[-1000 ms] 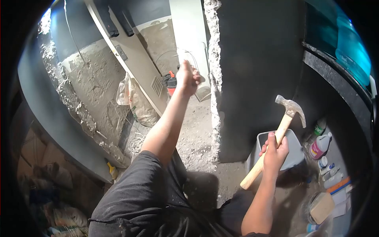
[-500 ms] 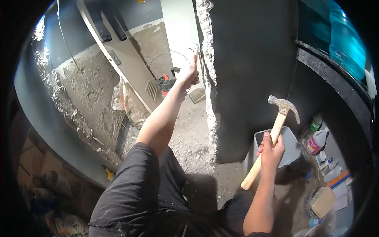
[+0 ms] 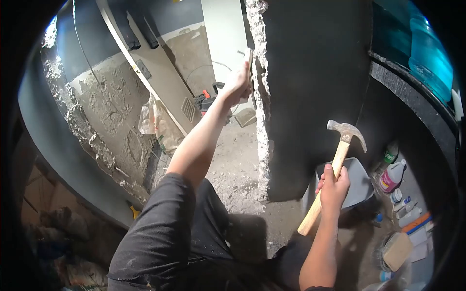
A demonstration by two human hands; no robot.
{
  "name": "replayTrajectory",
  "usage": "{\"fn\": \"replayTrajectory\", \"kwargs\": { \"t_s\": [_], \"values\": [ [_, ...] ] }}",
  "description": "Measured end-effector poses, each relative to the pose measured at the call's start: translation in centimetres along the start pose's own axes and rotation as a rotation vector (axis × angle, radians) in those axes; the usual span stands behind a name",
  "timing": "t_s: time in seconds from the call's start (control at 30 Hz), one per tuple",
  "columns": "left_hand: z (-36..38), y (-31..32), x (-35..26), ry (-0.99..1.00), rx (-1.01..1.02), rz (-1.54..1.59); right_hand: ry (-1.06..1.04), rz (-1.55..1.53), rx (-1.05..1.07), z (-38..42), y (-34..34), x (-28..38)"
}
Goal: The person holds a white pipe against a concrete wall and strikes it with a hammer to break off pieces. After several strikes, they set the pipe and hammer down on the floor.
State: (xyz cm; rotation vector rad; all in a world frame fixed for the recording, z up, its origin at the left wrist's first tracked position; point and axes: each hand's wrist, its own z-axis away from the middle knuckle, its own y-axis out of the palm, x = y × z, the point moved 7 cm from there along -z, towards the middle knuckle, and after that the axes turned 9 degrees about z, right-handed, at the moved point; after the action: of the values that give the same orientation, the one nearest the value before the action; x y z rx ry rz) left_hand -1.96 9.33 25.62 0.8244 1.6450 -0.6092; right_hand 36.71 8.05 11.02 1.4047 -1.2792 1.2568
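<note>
My right hand point(image 3: 334, 189) is wrapped round the wooden handle of a claw hammer point(image 3: 341, 151), its steel head up and the claw pointing right. The hammer is raised in front of a grey bin point(image 3: 357, 182). My left arm stretches forward, and my left hand point(image 3: 238, 88) is closed on a slim pale bar point(image 3: 249, 55) that stands upright beside the broken edge of the wall point(image 3: 262, 97). The fingers hide most of the bar, and I cannot tell its kind. Behind that hand stands a white door panel point(image 3: 221, 41).
Rubble and dust cover the floor point(image 3: 235, 165) of the opening. On the left is another broken wall edge point(image 3: 80, 131). A plastic sack point(image 3: 165, 128) leans by a tilted panel point(image 3: 160, 72). Bottles point(image 3: 392, 175) line the right side, below a dark counter point(image 3: 412, 85) with a blue water jug point(image 3: 431, 58).
My left hand has shifted slightly right, closer to the broken wall edge, with the bar in it. The hammer has barely moved. The view has turned a little.
</note>
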Motion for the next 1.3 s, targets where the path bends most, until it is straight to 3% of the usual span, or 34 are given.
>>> {"fn": "replayTrajectory", "kwargs": {
  "t_s": [0.07,0.13,0.27,0.33,0.4,0.47,0.53,0.6,0.67,0.7,0.73,0.77,0.8,0.83,0.87,0.93,0.97,1.0,1.07,1.13,1.17,1.2,1.27,1.3],
  "values": [
    [3.2,-0.9,-0.1,-0.104,0.107,-0.223,-0.027,-0.005,0.004,-0.1,0.2,-0.3],
    [4.4,-3.5,0.5,-0.002,0.047,-0.362,-0.046,-0.007,0.005,0.1,-0.1,-0.5],
    [8.1,-7.3,2.5,0.097,0.025,-0.118,-0.037,0.031,0.031,0.2,0.4,-1.9],
    [10.1,-8.3,4.9,0.136,0.041,-0.158,-0.353,0.215,-0.115,0.3,0.8,-1.5],
    [11.7,-8.4,7.4,0.091,0.073,-0.097,-0.426,0.132,-0.211,1.5,1.9,-0.9],
    [12.0,-8.7,9.5,0.08,0.073,-0.095,-0.39,-0.045,-0.075,2.3,3.8,0.7],
    [12.2,-7.9,10.7,0.092,0.096,-0.09,-0.061,-0.168,0.312,2.4,8.0,-1.8],
    [12.6,-6.2,10.8,0.138,0.124,-0.055,-0.072,-0.162,0.295,3.4,10.6,-3.1],
    [13.0,-5.2,10.9,0.056,0.152,-0.091,-0.463,0.048,0.325,3.8,11.7,-2.5],
    [13.2,-4.4,9.5,0.305,0.196,-0.27,-0.878,0.177,0.111,4.8,12.0,-0.6],
    [14.0,-3.5,8.3,0.556,0.234,-0.449,-0.977,0.271,0.099,5.5,12.3,-1.0],
    [14.0,-4.2,9.8,0.313,0.249,-0.321,-0.942,0.364,0.162,5.6,13.2,-2.0],
    [15.0,-3.7,8.6,0.305,0.196,-0.367,-0.903,0.454,0.226,6.0,14.1,-1.7],
    [15.1,-4.1,9.3,0.287,0.198,-0.282,-0.642,0.322,0.314,5.4,15.2,-3.2],
    [15.0,-4.9,10.1,0.27,0.2,-0.199,-0.592,0.128,0.301,5.5,15.4,-3.5],
    [15.5,-6.2,11.4,0.27,0.232,-0.176,-0.832,0.126,0.182,6.4,15.7,-2.7],
    [16.2,-6.4,11.5,0.26,0.226,-0.286,-0.584,0.142,0.173,5.7,17.0,-5.0],
    [16.7,-6.9,11.7,0.249,0.222,-0.396,-0.486,0.131,0.144,5.5,16.9,-5.7],
    [17.3,-8.4,12.9,0.165,0.126,-0.367,-0.674,0.138,0.15,6.1,16.4,-5.3],
    [16.1,-10.5,14.8,0.186,0.113,-0.236,-1.029,0.221,0.106,7.6,14.7,-1.9],
    [15.2,-12.2,16.7,0.106,0.099,-0.235,-0.859,0.324,0.271,7.2,15.9,-3.1],
    [16.5,-10.6,13.4,0.139,0.085,-0.397,-0.684,0.444,0.327,7.0,16.7,-3.8],
    [16.1,-10.8,14.2,0.121,0.069,-0.073,-0.656,0.318,0.29,7.6,16.2,-2.6],
    [16.1,-11.1,14.9,0.15,0.114,-0.126,-0.736,0.282,0.297,7.7,16.4,-2.4]
  ]
}}
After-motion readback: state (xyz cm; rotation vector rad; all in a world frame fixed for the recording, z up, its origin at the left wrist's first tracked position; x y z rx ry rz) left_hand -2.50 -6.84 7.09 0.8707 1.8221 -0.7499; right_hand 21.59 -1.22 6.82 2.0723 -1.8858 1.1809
